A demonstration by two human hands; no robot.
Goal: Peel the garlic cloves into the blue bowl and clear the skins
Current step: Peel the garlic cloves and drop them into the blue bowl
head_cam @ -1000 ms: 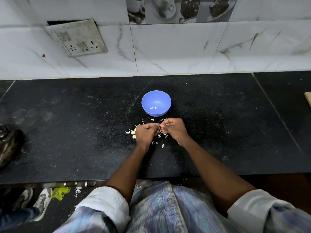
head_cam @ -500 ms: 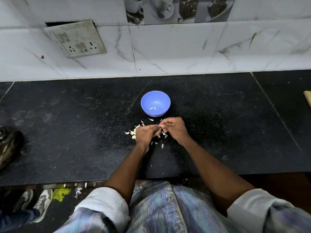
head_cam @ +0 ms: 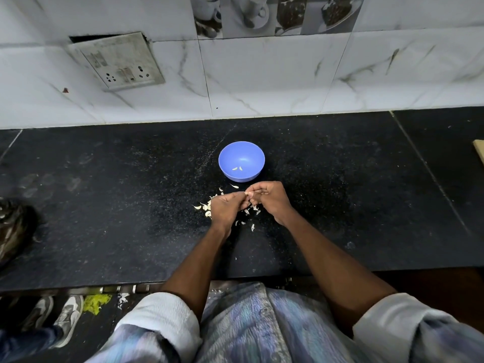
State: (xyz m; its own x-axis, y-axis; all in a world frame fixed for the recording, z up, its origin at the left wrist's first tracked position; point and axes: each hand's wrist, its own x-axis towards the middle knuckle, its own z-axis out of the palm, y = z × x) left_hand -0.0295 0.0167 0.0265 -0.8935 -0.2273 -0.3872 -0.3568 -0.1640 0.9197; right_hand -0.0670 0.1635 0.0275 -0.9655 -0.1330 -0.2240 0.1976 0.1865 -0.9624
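Clove [head_cam: 246, 193] axis unclear | left hand [head_cam: 225, 208], right hand [head_cam: 269, 197] both pinch it

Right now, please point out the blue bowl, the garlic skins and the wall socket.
blue bowl [head_cam: 258, 153]: head view, inner far wall.
garlic skins [head_cam: 207, 206]: head view, pile's left part.
wall socket [head_cam: 119, 61]: head view, plate's middle.

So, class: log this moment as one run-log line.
step: peeling | left hand and right hand: pinch garlic clove | blue bowl: two cloves | skins: on counter
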